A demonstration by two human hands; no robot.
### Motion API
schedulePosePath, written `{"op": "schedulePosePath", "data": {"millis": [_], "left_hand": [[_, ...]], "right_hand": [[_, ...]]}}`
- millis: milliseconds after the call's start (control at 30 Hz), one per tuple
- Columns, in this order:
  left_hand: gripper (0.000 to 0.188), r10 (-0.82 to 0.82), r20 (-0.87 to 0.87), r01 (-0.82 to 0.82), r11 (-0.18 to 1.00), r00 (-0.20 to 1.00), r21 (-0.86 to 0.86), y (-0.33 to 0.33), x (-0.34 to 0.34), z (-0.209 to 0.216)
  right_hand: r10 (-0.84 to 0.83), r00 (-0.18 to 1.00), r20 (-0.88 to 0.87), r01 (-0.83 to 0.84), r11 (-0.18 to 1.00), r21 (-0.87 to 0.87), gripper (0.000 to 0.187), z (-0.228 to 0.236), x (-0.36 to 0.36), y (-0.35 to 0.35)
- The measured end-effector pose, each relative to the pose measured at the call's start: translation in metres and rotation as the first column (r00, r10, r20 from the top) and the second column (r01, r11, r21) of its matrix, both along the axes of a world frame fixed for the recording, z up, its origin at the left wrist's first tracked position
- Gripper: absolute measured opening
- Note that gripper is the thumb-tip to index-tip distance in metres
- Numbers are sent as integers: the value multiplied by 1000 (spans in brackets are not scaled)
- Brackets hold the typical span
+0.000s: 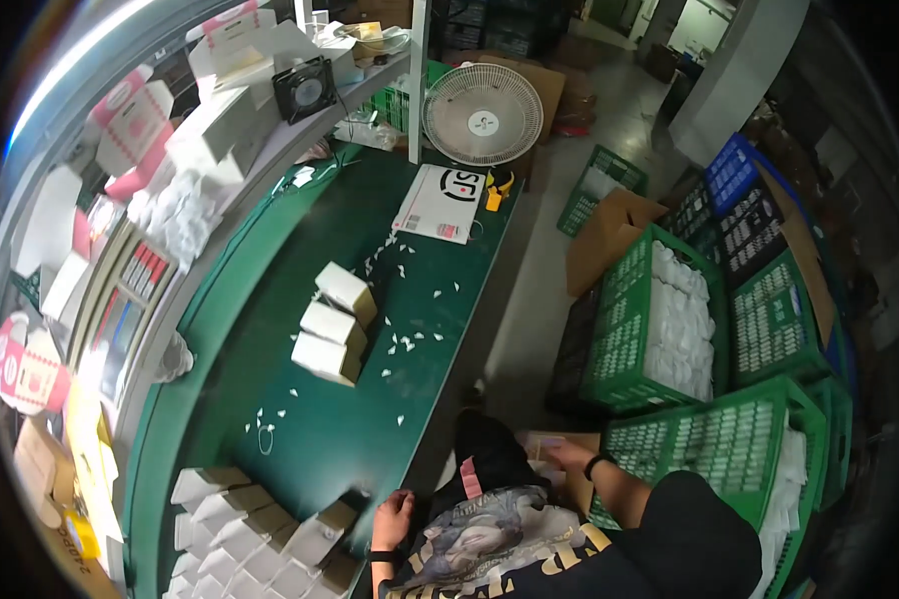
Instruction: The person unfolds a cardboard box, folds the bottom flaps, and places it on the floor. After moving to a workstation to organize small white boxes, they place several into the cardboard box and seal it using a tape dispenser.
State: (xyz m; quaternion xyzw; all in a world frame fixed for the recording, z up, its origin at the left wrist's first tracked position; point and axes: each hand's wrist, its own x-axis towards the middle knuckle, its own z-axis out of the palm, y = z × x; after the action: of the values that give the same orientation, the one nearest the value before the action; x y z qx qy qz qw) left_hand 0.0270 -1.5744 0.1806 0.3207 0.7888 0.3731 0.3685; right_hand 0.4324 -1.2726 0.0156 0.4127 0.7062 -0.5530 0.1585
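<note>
So my corner's pretty basic: a long green-topped bench [370,265] in front of me, with a grey shelf [313,127] running along its left side and a pale upright post [419,80] near the far end. White strip light [80,62] glaring at upper left. Grey floor [522,285] on my right, kinda shiny farther back by a chunky pale pillar [737,75].

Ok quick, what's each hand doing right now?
Left hand: loosely curled near the green table's edge; can't tell if it's holding anything.
Right hand: over brown cardboard; grip can't be told.
</note>
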Motion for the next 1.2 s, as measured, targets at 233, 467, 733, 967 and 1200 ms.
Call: {"op": "schedulePosePath", "data": {"millis": [233, 467, 733, 967, 1200], "left_hand": [[29, -17, -78, 4, 987, 997, -160, 164, -18, -48], [31, 102, 43, -92, 978, 994, -190, 360, -15, -2], [26, 356, -326, -393, 918, 876, -55, 475, -68, 18], [25, 866, -207, -873, 480, 455, 89, 385, -90, 15], [29, 977, 38, -956, 197, 209, 216, 410, -81, -9]], "right_hand": [[-270, 880, 390, 393, 877, -278, 28, 7, -27, 172], [-601, 799, 11, 595, 788, -157, 27, 45, -75, 392], [-289, 878, -382, 259, 957, -129, 28, 167, -208, 505], [285, 895, -345, -316, 948, -38, 27, 150, -282, 502], [350, 895, -276, -424, 859, -286, 32, 176, -412, 445]]}}
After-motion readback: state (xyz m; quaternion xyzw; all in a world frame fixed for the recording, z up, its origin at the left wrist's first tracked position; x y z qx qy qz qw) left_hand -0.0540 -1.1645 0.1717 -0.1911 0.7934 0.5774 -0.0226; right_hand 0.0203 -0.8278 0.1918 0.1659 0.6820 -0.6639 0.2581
